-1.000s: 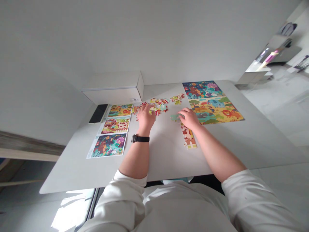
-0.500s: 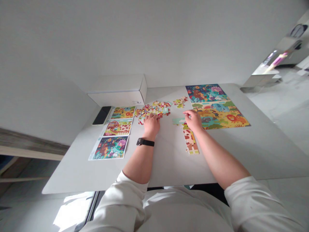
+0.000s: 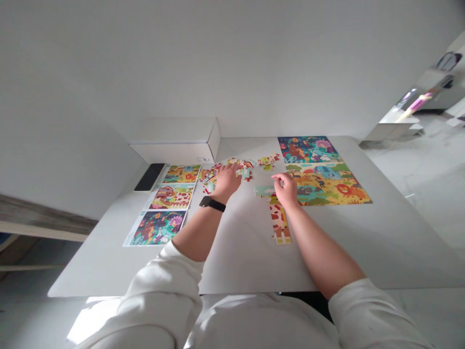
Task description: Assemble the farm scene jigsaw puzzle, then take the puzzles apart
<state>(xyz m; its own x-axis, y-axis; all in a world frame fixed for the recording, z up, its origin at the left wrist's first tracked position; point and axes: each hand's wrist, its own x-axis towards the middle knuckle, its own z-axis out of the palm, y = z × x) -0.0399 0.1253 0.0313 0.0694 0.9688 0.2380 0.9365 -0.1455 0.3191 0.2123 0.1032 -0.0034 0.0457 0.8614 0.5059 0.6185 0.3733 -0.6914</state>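
Observation:
My left hand (image 3: pixel 227 180), with a black watch on the wrist, reaches into a heap of loose puzzle pieces (image 3: pixel 242 168) near the table's middle back, fingers bent down onto them. My right hand (image 3: pixel 286 188) rests with curled fingers on the top end of a joined strip of pieces (image 3: pixel 279 221), where a pale green part (image 3: pixel 262 190) branches to the left. Whether either hand pinches a piece is hidden. Two finished puzzles (image 3: pixel 319 172) lie just right of my right hand.
Three picture cards (image 3: pixel 170 198) lie in a column at the left, a black phone (image 3: pixel 148 176) beside them. A white box (image 3: pixel 179 140) stands at the back against the wall. A smaller cluster of pieces (image 3: pixel 268 160) lies behind the strip. The white table (image 3: pixel 381 228) ends near my body.
My left hand has moved farther back and right into the heap of pieces. My right hand has stayed at the top of the strip. The camera has shifted a little.

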